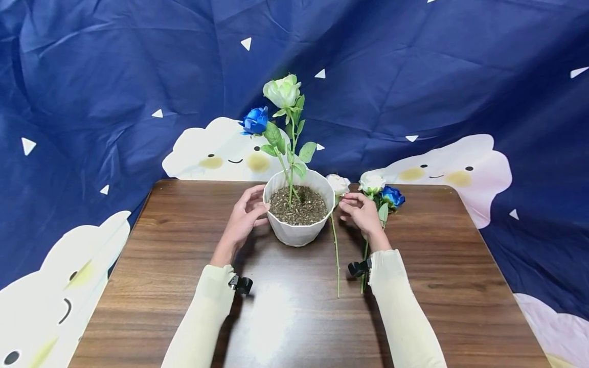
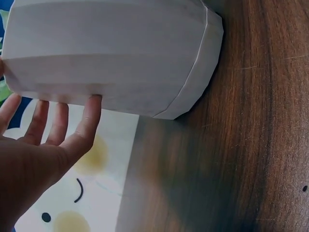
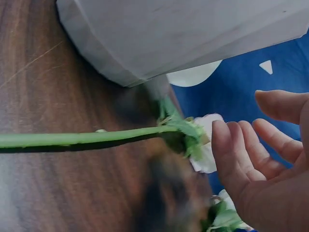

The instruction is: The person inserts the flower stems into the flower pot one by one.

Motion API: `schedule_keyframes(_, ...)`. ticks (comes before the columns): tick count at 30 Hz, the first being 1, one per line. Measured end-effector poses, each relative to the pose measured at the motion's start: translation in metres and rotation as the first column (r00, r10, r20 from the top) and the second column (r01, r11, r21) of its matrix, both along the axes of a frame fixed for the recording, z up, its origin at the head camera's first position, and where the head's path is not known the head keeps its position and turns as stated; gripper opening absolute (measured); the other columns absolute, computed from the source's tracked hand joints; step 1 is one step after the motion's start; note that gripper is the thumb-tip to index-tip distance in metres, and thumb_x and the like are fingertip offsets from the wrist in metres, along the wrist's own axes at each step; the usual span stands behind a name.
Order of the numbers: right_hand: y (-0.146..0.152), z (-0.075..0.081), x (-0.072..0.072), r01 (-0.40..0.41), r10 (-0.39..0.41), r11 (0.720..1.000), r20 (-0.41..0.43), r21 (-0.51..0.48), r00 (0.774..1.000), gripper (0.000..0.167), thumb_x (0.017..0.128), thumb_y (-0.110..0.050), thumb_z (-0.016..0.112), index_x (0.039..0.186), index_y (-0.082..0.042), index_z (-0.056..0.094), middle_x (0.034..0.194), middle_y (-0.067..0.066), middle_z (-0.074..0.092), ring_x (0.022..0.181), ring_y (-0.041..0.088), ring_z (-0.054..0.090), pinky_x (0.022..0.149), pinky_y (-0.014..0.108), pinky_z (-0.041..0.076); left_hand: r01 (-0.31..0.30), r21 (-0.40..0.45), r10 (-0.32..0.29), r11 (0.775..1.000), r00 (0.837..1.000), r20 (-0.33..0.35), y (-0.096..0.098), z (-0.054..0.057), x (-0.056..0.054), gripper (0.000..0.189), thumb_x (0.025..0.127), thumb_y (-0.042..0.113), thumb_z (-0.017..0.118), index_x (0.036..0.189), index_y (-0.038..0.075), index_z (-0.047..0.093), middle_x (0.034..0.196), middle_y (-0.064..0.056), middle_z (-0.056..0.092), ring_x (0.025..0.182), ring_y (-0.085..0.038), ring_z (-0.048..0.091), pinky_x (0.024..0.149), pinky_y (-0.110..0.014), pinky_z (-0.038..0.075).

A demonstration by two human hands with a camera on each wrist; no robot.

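Observation:
A white faceted flowerpot [image 1: 296,236] filled with brown soil [image 1: 306,208] stands on the table. From the soil rise a blue rose [image 1: 254,121], leaning left, and a taller pale green-white rose [image 1: 282,93]. My left hand [image 1: 241,220] is at the pot's left side, fingertips against its wall [image 2: 106,53] and thumb by the rim. On the other side my right hand [image 1: 364,213] hovers with loosely bent fingers, holding nothing. Close by it lies a pinkish-white rose [image 1: 338,184], its long green stem [image 3: 87,139] pointing toward me.
Right of my right hand lie a white rose [image 1: 371,182] and a blue rose [image 1: 392,196], their stems partly hidden under my wrist. Everything rests on a dark wooden table [image 1: 175,306]. A blue cloth [image 1: 115,76] with cloud faces hangs behind it.

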State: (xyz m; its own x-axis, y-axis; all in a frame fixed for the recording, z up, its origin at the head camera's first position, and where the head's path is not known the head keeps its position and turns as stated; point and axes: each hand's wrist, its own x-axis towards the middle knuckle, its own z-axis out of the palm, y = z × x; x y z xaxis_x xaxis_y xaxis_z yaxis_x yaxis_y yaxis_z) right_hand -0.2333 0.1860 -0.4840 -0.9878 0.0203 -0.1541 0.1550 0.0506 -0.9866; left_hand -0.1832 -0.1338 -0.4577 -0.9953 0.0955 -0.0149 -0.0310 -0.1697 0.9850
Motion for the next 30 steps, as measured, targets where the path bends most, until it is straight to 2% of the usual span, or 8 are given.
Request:
schedule_keyframes(7, 0.001, -0.020, 0.000, -0.028, 0.028, 1.000, 0.103, 0.001, 0.994, 0.047, 0.094, -0.001, 0.068, 0.135, 0.009, 0.050, 0.105, 0.005, 0.063, 0.082, 0.008, 0.065, 0.074, 0.029, 0.061, 0.004, 0.008, -0.004, 1.000, 1.000, 0.001, 0.000, -0.001, -0.001, 0.054, 0.096, 0.003, 0.061, 0.147, 0.010, 0.047, 0.138, -0.024, 0.049, 0.117, -0.032, 0.056, 0.090, -0.052, 0.057)
schedule_keyframes(12, -0.002, -0.029, 0.001, -0.046, 0.040, 0.998, 0.150, 0.033, 0.988, 0.049, 0.092, -0.003, 0.070, 0.136, 0.008, 0.051, 0.111, 0.010, 0.062, 0.082, 0.008, 0.065, 0.074, 0.031, 0.061, 0.004, 0.014, -0.004, 1.000, 1.000, -0.003, 0.001, -0.001, -0.001, 0.054, 0.095, 0.004, 0.061, 0.147, 0.009, 0.046, 0.139, -0.024, 0.048, 0.117, -0.032, 0.055, 0.089, -0.052, 0.057)
schedule_keyframes(19, -0.010, -0.031, 0.000, -0.009, -0.005, 0.997, 0.170, 0.083, 0.985, 0.048, 0.090, -0.006, 0.074, 0.133, 0.005, 0.055, 0.113, 0.013, 0.064, 0.077, 0.011, 0.066, 0.066, 0.028, 0.061, -0.008, 0.017, 0.008, 1.000, 1.000, -0.004, 0.001, -0.001, 0.001, 0.055, 0.095, 0.002, 0.061, 0.147, 0.009, 0.046, 0.139, -0.021, 0.049, 0.116, -0.032, 0.055, 0.089, -0.052, 0.057)
schedule_keyframes(25, -0.014, -0.031, -0.003, -0.048, 0.017, 0.986, 0.192, 0.158, 0.981, 0.044, 0.089, -0.004, 0.072, 0.129, 0.004, 0.056, 0.124, 0.022, 0.064, 0.077, 0.011, 0.064, 0.067, 0.029, 0.061, -0.011, 0.018, 0.011, 1.000, 1.000, -0.009, 0.002, -0.001, 0.001, 0.054, 0.095, 0.004, 0.061, 0.147, 0.010, 0.048, 0.138, -0.020, 0.050, 0.115, -0.030, 0.055, 0.089, -0.052, 0.056)
schedule_keyframes(30, -0.018, -0.030, -0.004, -0.077, 0.031, 0.973, 0.205, 0.219, 0.978, 0.044, 0.087, 0.000, 0.073, 0.127, 0.002, 0.057, 0.127, 0.022, 0.064, 0.079, 0.012, 0.064, 0.066, 0.031, 0.061, -0.016, 0.018, 0.016, 1.000, 1.000, -0.009, 0.002, -0.002, 0.000, 0.053, 0.095, 0.003, 0.061, 0.147, 0.011, 0.048, 0.138, -0.019, 0.050, 0.114, -0.029, 0.054, 0.089, -0.052, 0.056)
